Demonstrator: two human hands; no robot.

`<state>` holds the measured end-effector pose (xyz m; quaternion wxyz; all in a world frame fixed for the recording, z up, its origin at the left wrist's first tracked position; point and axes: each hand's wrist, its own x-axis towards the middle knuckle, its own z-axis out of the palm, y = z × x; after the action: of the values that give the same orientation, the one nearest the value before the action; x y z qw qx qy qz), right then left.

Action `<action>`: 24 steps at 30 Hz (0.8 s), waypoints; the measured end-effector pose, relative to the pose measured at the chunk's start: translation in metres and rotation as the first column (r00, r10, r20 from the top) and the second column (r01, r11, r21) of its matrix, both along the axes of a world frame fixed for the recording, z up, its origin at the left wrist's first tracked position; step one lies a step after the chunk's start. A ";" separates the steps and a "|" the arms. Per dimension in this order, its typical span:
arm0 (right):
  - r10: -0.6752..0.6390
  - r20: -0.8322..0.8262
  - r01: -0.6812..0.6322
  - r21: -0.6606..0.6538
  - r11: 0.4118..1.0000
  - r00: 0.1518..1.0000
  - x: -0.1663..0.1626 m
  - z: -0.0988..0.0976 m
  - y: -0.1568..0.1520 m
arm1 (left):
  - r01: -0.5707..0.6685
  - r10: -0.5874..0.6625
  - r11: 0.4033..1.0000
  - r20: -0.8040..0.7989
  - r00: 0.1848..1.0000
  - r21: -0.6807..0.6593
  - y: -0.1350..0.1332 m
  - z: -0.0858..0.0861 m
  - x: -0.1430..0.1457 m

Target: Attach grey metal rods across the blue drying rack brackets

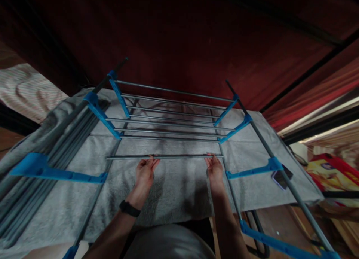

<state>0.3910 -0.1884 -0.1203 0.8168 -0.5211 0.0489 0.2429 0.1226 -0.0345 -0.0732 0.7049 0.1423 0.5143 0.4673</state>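
Note:
A metal drying rack with grey rods (171,118) and blue plastic brackets (98,111) stands over a grey towel (174,188). My left hand (145,173) and my right hand (214,168) both reach forward, palms up, with fingers curled under one loose grey rod (164,157) that lies crosswise just in front of the fitted rods. The rod's ends sit near the rack's side frames. A black band is on my left wrist.
A bundle of spare grey rods (42,165) lies at the left under a blue bracket (53,171). A phone (282,176) rests on the towel by the right frame pole (280,165). A red and yellow box (333,174) sits at the far right. Dark red curtain hangs behind.

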 end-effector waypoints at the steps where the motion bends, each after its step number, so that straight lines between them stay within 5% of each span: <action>1: -0.002 -0.007 0.002 0.005 1.000 1.000 0.000 -0.002 0.000 | -0.002 0.002 1.000 -0.004 1.000 0.000 0.000 0.000 0.000; 24: 0.003 0.039 -0.003 0.005 1.000 0.999 0.001 -0.013 0.002 | 0.019 -0.013 0.997 -0.074 0.997 0.071 -0.003 -0.002 0.002</action>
<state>0.3923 -0.1863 -0.1334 0.8186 -0.5236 0.0314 0.2342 0.1244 -0.0374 -0.0748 0.6838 0.1886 0.5215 0.4743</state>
